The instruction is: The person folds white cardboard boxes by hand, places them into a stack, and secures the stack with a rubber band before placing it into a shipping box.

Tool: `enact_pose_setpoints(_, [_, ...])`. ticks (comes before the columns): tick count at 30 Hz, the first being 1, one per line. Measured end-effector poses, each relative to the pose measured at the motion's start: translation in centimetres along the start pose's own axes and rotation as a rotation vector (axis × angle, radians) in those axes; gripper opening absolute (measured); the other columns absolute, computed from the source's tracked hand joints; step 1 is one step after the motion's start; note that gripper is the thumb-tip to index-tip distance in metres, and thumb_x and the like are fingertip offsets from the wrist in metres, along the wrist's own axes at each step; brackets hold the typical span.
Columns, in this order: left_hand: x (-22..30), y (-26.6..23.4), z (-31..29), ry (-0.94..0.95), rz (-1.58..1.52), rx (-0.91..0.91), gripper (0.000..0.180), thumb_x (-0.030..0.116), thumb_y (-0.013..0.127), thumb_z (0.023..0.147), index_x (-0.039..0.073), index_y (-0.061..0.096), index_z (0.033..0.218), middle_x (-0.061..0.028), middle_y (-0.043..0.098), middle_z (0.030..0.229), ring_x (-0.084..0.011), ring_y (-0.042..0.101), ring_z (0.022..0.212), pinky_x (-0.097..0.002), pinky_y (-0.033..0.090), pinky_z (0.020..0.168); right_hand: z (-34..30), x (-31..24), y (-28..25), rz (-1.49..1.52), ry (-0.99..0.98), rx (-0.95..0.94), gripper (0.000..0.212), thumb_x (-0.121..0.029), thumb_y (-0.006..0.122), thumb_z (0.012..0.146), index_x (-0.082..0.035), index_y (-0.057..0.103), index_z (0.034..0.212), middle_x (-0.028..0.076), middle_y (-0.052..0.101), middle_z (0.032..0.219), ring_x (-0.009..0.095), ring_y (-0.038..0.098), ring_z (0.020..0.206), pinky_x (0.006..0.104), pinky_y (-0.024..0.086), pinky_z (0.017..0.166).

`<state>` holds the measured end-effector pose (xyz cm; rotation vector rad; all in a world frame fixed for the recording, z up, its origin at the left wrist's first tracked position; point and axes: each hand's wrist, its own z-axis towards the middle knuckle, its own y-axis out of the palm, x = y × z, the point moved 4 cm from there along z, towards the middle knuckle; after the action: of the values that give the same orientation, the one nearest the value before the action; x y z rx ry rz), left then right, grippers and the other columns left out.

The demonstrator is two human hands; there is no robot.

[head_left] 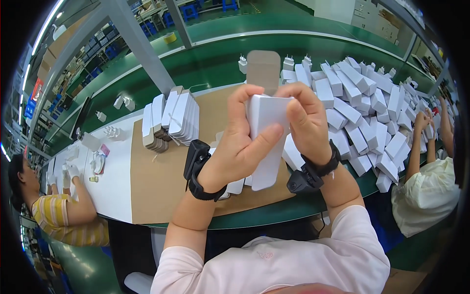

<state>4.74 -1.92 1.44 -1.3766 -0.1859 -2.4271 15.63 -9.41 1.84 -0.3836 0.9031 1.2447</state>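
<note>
Between my two hands is a small white carton (267, 115), held above the brown sheet on the table. Its far end flap stands up, showing a grey-brown inner side, and another white flap hangs toward me. My left hand (245, 132) grips the carton's left side, thumb across the front. My right hand (306, 117) has its fingers at the upper right edge, thumb bent near the face. Whether anything is inside the carton cannot be seen. A few flat white cartons (236, 187) lie partly hidden under my hands.
Flat carton stacks (183, 117) stand on the brown sheet (152, 181). A large heap of white boxes (367, 108) fills the right side, with white plug adapters (289, 62) behind. A gloved co-worker (68, 210) sits left; another person's hand (422, 120) reaches the heap's right edge.
</note>
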Motion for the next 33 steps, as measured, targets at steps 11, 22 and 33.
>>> enact_pose_setpoints(11, [0.8,-1.1,0.0,-0.173,-0.181,-0.068,0.075,0.020,0.058,0.085,0.015,0.002,0.135,-0.0132,0.055,0.101,-0.0205,0.061,0.080,-0.0322,0.051,0.071,0.1,-2.3,0.5,-0.080,-0.206,-0.043,0.037,-0.027,0.058,0.088,0.003,0.056,0.109,0.021,0.060,0.110,0.028,0.055,0.109,0.0353,0.045,0.090])
enact_pose_setpoints(22, [0.9,-2.1,-0.4,-0.136,0.191,-0.194,0.074,0.020,0.061,0.082,0.006,0.010,0.133,-0.0155,0.023,0.131,-0.0225,0.042,0.110,-0.0336,0.040,0.088,0.6,-1.9,-0.7,-0.150,0.084,-0.138,0.026,-0.007,0.059,0.084,0.006,0.061,0.107,0.016,0.064,0.104,0.018,0.063,0.091,0.0266,0.050,0.079])
enact_pose_setpoints(33, [1.0,-2.3,0.1,-0.087,0.159,-0.175,0.069,0.016,0.054,0.088,0.008,0.003,0.133,-0.0136,0.054,0.104,-0.0169,0.054,0.092,-0.0291,0.042,0.081,0.9,-1.8,-0.3,-0.359,-0.137,-0.308,0.029,-0.009,0.060,0.084,0.001,0.061,0.111,0.021,0.056,0.118,0.025,0.058,0.105,0.0288,0.044,0.088])
